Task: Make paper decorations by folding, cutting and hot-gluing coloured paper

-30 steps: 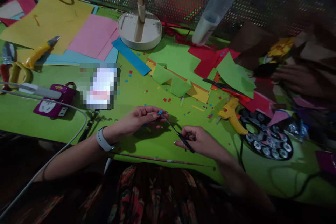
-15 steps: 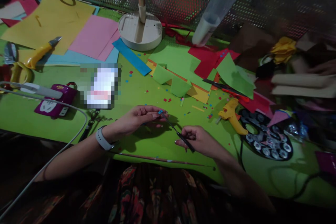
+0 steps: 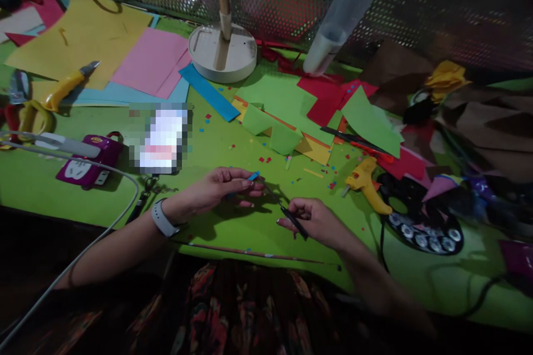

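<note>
My left hand (image 3: 220, 188), with a white watch on the wrist, pinches a small blue paper piece (image 3: 252, 176) between thumb and fingers just above the green table (image 3: 50, 194). My right hand (image 3: 314, 219) is closed round a thin black tool (image 3: 291, 219), likely tweezers. Its tip points up-left toward the blue piece and stops just short of it. Both hands hover near the table's front edge, about a hand's width apart.
Small paper bits are scattered beyond my hands. A yellow glue gun (image 3: 366, 183) and a black palette (image 3: 420, 222) lie to the right. Green, red and yellow paper sheets (image 3: 287, 102), a fan base (image 3: 222, 52), a purple power strip (image 3: 89, 163) and a thin stick (image 3: 250, 252) surround the spot.
The tool's tip has drawn slightly back from the blue piece. At the right edge, another person's hand and the paper it held have left the view.
</note>
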### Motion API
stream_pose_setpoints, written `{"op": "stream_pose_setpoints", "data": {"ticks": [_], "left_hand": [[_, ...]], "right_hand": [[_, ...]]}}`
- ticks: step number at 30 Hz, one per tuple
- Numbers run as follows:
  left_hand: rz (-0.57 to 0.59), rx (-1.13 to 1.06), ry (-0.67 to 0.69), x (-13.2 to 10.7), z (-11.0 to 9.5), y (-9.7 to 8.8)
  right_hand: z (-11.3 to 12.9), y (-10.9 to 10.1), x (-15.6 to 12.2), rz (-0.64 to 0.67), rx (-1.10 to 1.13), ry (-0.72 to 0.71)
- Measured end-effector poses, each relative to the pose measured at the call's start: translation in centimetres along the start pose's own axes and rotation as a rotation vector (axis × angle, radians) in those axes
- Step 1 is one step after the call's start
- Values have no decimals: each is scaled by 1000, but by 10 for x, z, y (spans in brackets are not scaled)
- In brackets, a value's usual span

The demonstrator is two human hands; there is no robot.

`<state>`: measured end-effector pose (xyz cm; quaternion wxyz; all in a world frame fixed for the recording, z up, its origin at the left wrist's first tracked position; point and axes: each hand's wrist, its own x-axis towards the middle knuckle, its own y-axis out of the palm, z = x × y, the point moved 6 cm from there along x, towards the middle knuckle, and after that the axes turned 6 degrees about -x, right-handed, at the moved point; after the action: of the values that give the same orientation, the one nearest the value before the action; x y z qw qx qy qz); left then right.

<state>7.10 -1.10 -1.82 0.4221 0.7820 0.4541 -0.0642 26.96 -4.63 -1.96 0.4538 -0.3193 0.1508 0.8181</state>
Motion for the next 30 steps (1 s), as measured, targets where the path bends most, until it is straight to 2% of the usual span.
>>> {"op": "stream_pose_setpoints", "data": {"ticks": [20,30], "left_hand": [[-29,25,1,-3,-4,0],[51,106,14,-1,-3,2]], "right_hand": [[3,-1,-2,48,-93,-7],[1,2,-4,89,-80,14]]}}
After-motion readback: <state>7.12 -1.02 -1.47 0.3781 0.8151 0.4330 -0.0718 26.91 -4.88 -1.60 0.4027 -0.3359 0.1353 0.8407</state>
